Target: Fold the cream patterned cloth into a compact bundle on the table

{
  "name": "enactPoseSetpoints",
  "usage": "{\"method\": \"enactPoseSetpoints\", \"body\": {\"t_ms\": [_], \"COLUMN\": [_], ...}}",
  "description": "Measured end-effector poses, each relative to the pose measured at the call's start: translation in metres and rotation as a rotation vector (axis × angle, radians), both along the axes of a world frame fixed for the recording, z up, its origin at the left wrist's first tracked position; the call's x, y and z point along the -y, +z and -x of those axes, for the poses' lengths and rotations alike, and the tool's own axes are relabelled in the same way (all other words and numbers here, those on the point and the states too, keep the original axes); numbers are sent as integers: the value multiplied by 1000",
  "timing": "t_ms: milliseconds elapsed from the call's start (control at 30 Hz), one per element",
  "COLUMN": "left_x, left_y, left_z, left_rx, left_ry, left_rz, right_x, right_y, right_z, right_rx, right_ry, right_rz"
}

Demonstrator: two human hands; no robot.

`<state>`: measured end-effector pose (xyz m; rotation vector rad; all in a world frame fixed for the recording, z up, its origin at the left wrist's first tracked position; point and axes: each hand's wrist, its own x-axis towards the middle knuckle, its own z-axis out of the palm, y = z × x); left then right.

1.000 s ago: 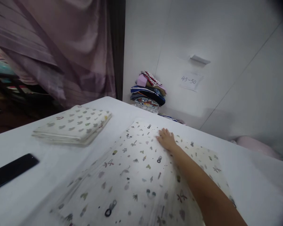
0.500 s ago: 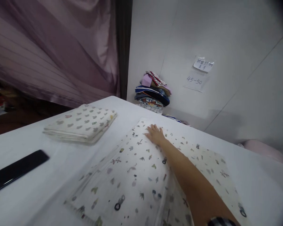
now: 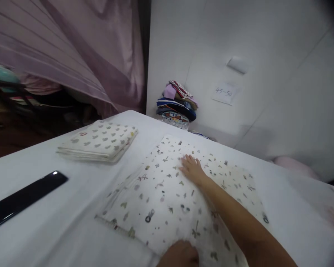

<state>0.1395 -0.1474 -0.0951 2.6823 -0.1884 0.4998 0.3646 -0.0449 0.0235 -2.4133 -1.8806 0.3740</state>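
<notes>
A white cotton cloth (image 3: 163, 193) printed with small plants and figures lies spread on the table, its right part (image 3: 233, 181) flat beyond my forearm. My right hand (image 3: 193, 168) rests palm down on its far part, fingers spread. At the bottom edge of the view, my left hand (image 3: 179, 255) is curled at the cloth's near edge, partly cut off and a little blurred. Between my arms the cloth bulges up slightly. Left of it lies a folded cream cloth (image 3: 100, 141) with grey mouse-head-like prints, touched by neither hand.
A black, glossy flat object (image 3: 25, 200) lies on the white table (image 3: 80, 189) at left. A pile of folded fabrics (image 3: 176, 102) stands by the wall beyond the far edge. A mauve curtain (image 3: 100, 48) hangs at back left. Paper notes (image 3: 225, 92) are on the wall.
My left hand has come into view at the bottom, by the cloth's near edge. My right hand remains flat on the cloth, slightly nearer. The view has shifted a little.
</notes>
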Motion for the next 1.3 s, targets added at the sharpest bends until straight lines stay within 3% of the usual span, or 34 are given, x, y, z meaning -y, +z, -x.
{"method": "enactPoseSetpoints", "body": {"t_ms": [100, 300, 400, 533, 633, 733, 900, 1067, 1300], "left_x": [2, -5, -6, -5, -3, -1, 3, 7, 10], "left_y": [19, 75, 90, 98, 100, 100, 101, 105, 108], "left_z": [9, 21, 22, 23, 24, 25, 30, 33, 32], "left_rx": [-87, -125, -142, -131, -111, -91, -61, -33, -33], "left_ry": [-18, 17, -18, -39, -33, -24, 27, 62, 90], "left_rz": [33, 160, 144, 104, 40, -30, -64, -107, -117], "right_x": [68, 191, 227, 258, 277, 289, 299, 297, 274], "right_y": [-5, -10, -9, -11, -7, 2, 6, -6, -5], "right_z": [-17, -59, -55, -36, -28, -14, 55, 122, 139], "right_rx": [58, 120, 127, 153, 125, 98, -196, -142, 101], "right_ry": [-142, -548, -637, -613, -686, -710, -445, -142, -77], "right_rz": [13, 1, -84, -119, -68, -174, -342, -396, -307]}}
